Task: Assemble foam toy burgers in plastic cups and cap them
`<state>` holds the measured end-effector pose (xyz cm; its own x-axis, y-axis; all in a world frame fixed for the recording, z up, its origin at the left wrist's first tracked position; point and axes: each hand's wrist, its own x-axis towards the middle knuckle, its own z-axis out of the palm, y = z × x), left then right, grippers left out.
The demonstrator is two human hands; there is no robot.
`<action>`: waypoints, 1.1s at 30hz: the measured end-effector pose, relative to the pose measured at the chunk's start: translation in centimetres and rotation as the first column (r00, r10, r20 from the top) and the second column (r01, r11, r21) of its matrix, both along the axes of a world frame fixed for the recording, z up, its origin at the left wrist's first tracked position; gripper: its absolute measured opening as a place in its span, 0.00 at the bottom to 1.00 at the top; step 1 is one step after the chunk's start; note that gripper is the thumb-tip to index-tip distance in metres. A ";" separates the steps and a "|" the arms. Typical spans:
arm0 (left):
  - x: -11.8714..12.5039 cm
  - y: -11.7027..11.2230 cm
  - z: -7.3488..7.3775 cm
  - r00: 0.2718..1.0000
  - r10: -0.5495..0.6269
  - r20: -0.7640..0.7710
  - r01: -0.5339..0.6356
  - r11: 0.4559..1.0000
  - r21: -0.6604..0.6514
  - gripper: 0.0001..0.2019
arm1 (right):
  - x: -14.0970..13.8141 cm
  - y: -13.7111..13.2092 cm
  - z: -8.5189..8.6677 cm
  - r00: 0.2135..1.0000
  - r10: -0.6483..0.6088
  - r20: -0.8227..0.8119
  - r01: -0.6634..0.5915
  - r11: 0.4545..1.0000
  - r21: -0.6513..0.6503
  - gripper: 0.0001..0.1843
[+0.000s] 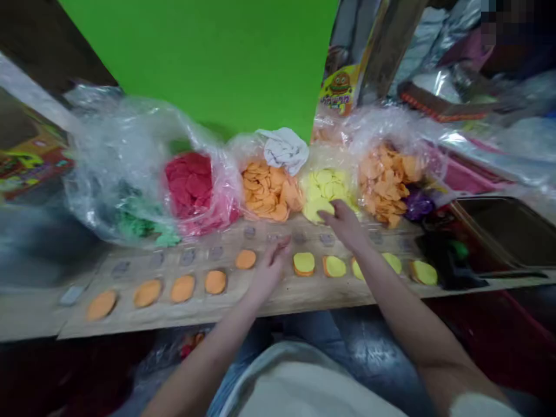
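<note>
My right hand (343, 223) reaches into the clear bag of yellow foam discs (325, 188), fingers closed around a yellow disc at the heap's front edge. My left hand (271, 266) hovers over the wooden board (278, 295), fingers loosely apart and blurred, holding nothing I can see. On the board lie a row of orange discs (182, 288) to the left and orange discs topped with yellow discs (304, 263) to the right.
Clear bags hold green pieces (139, 226), red discs (191, 182), orange discs (267, 191) and more orange discs (386, 179). A white cloth (284, 147) lies on the bags. A green panel (208, 58) stands behind. A dark tray (499, 231) sits at right.
</note>
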<state>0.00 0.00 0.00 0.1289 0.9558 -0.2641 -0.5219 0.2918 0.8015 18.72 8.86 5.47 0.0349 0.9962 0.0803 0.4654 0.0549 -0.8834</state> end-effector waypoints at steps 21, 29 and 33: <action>-11.7 -4.5 -3.5 0.940 0.228 -0.253 -0.236 0.972 0.001 0.20 | -9.5 -7.5 -7.9 0.626 0.427 0.653 -0.551 0.835 -0.018 0.14; -13.0 -0.5 -2.6 0.290 0.222 -0.931 0.367 0.872 0.322 0.12 | -8.9 -7.7 -8.4 0.594 0.186 0.782 -0.501 0.847 0.180 0.13; -11.8 1.8 -2.0 0.110 0.117 -0.987 0.512 0.844 0.158 0.11 | -8.1 -7.4 -8.0 0.709 0.114 0.696 -0.429 0.853 0.298 0.12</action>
